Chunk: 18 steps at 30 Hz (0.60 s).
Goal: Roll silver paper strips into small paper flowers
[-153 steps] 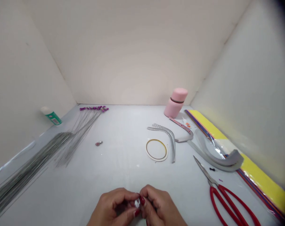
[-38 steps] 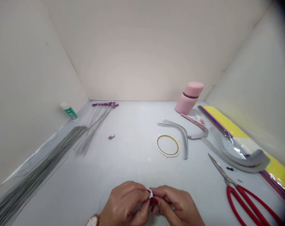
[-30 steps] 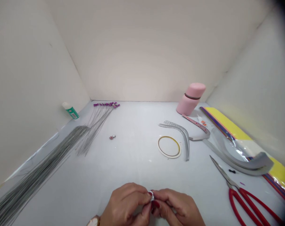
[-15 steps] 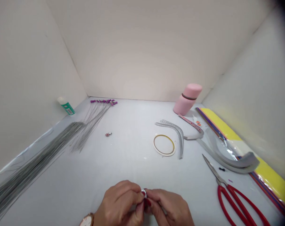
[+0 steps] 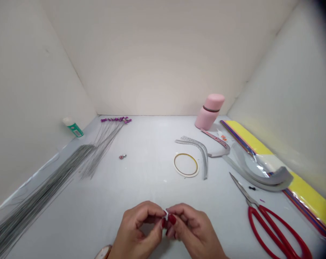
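Pinching a small whitish piece at six o'clock in the view, over the table. Left hand and right hand both closed on it, thumb to index; shape mostly hidden. Step looks like fine fingertip shaping; next move seems to call for a light, steady pinch from both sides. From the hands: narrow tape roll at one o'clock, red-handled scissors at three, purple-tipped wires at eleven, all untouched.

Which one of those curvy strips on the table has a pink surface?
The strip whose far end lies by the base of the pink bottle. Its pink, dotted surface sets it apart; the other strips show silver or grey.
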Each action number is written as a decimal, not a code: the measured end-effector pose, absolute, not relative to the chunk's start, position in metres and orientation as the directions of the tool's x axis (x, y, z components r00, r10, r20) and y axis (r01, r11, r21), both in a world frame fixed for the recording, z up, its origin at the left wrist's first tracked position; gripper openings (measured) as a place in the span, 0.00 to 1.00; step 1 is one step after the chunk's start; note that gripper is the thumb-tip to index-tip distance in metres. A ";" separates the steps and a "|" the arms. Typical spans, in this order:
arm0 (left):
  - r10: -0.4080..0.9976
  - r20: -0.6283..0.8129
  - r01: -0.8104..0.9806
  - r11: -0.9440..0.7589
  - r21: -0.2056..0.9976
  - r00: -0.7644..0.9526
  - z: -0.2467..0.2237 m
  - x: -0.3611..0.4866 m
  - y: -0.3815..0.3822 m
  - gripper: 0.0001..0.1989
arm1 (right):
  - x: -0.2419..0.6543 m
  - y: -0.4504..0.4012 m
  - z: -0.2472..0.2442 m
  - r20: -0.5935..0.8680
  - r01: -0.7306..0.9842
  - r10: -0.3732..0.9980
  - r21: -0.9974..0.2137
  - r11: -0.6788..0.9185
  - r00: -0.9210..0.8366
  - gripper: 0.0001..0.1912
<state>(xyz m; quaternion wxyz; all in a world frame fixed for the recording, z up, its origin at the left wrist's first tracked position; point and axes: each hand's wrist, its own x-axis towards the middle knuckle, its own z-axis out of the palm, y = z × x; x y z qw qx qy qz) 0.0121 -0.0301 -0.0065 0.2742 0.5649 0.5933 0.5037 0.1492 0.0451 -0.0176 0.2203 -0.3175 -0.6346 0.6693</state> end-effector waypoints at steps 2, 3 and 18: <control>0.966 0.163 0.316 -0.093 0.944 -0.203 -0.007 0.012 -0.031 0.05 | 0.147 0.049 -0.019 -0.296 0.102 0.655 -0.943 -0.318 -0.695 0.16; 0.968 0.133 0.276 -0.072 0.959 -0.211 -0.008 0.011 -0.031 0.05 | 0.146 0.051 -0.019 -0.348 0.097 0.627 -0.912 -0.398 -0.697 0.17; 0.962 0.085 0.172 -0.041 0.984 -0.260 -0.017 0.009 -0.034 0.10 | 0.152 0.049 -0.018 -0.070 0.137 0.722 -0.990 0.035 -0.689 0.11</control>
